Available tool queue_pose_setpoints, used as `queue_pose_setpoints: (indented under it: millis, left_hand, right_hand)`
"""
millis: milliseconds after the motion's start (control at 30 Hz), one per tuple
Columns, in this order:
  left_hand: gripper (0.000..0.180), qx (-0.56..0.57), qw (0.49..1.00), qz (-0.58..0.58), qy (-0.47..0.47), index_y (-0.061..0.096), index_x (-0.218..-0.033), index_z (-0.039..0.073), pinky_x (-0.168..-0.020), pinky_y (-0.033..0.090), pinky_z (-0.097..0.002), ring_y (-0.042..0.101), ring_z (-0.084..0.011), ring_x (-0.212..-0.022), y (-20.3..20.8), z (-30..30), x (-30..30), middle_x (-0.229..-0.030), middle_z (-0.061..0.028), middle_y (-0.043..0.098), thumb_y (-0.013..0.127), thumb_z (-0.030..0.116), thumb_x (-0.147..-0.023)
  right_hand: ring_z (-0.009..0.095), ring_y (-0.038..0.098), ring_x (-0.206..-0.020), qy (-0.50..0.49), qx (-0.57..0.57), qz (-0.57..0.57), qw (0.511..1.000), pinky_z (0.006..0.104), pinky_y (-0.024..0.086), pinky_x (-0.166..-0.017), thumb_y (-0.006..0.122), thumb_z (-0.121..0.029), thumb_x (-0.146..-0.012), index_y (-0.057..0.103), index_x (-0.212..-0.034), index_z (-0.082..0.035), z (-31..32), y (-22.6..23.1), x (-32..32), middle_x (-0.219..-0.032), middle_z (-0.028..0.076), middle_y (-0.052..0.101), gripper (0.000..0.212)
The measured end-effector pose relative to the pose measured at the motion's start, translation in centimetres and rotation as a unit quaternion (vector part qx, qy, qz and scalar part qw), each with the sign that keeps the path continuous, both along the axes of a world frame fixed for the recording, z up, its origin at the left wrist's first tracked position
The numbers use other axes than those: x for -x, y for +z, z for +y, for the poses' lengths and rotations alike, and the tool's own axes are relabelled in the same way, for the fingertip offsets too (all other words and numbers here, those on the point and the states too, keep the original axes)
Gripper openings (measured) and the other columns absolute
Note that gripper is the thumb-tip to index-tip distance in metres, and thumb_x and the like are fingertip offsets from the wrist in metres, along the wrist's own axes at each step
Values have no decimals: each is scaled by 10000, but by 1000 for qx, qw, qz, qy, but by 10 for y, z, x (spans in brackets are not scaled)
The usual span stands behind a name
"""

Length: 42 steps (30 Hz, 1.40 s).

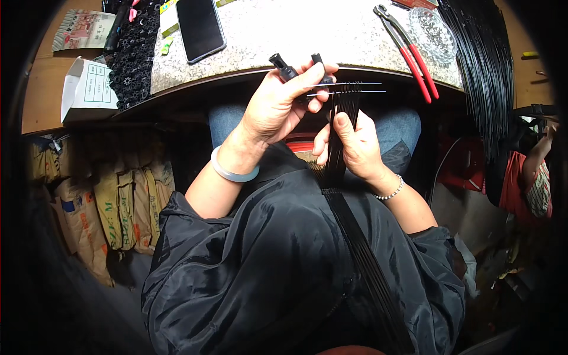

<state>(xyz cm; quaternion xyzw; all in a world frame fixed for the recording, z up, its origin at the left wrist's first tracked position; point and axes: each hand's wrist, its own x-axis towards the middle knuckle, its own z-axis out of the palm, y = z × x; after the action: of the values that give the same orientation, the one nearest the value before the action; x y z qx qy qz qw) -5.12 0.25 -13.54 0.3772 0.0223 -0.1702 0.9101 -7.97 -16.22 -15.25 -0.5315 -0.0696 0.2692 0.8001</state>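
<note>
My left hand [281, 100] is closed around black plastic tubular parts, one black tube [283, 67] poking up beside the thumb and another black tube [317, 58] above the fingers. Two thin metal wires [371, 91] run rightward from its fingertips, passing at the top ends of a bundle of thin black rods [336, 155]. My right hand [358, 144] grips that bundle below the wires, thumb on the front. More long black rods [370, 260] lie across my lap on the dark cloth, slanting down to the right. How the wires meet the rod ends is too small to tell.
On the speckled table [260, 35] ahead lie a phone [201, 28], red-handled pliers [408, 56] and a clear glass dish [433, 36]. Black rods [482, 65] hang over the right edge. Small black parts [133, 59] and a white box [89, 92] sit left. Another person's arm [538, 155] shows far right.
</note>
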Motion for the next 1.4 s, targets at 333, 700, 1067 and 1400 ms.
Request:
queue_pose_setpoints:
  millis: [333, 700, 1067, 1400]
  left_hand:
    - [262, -33, 999, -7, 12, 605, -1046, -41, -582, 475, -163, 568, -58, -666, -2, -1, -1, -894, -91, 646, 609, 166, -885]
    - [232, -44, 998, -33, 7, 629, -1009, -37, -522, 424, -163, 528, -53, -630, -7, -4, -3, -852, -59, 642, 636, 144, -864]
    - [185, -25, 999, -30, 35, 627, -975, -18, -501, 408, -172, 517, -61, -625, -10, -6, -4, -873, -70, 641, 655, 112, -846]
    - [185, -35, 997, -37, 50, 627, -977, -10, -498, 407, -173, 518, -61, -623, -9, -7, -4, -859, -60, 639, 658, 115, -844]
  right_hand:
    - [172, 591, -492, 8, 1, -2, 1000, 253, 504, -484, 453, -369, -946, 437, -1066, -36, -1, -2, -1, -672, 148, 605, 354]
    - [163, 594, -496, 17, 5, -5, 1000, 239, 503, -482, 445, -367, -949, 450, -1109, -12, -3, -3, -5, -674, 139, 608, 389]
    - [170, 593, -489, 13, 5, 3, 1000, 244, 502, -479, 453, -320, -957, 450, -1062, -7, -4, -2, -8, -671, 151, 611, 330]
    - [176, 594, -489, 7, -1, 1, 1000, 248, 504, -481, 452, -314, -958, 447, -1049, -11, -3, -3, -7, -679, 162, 612, 316]
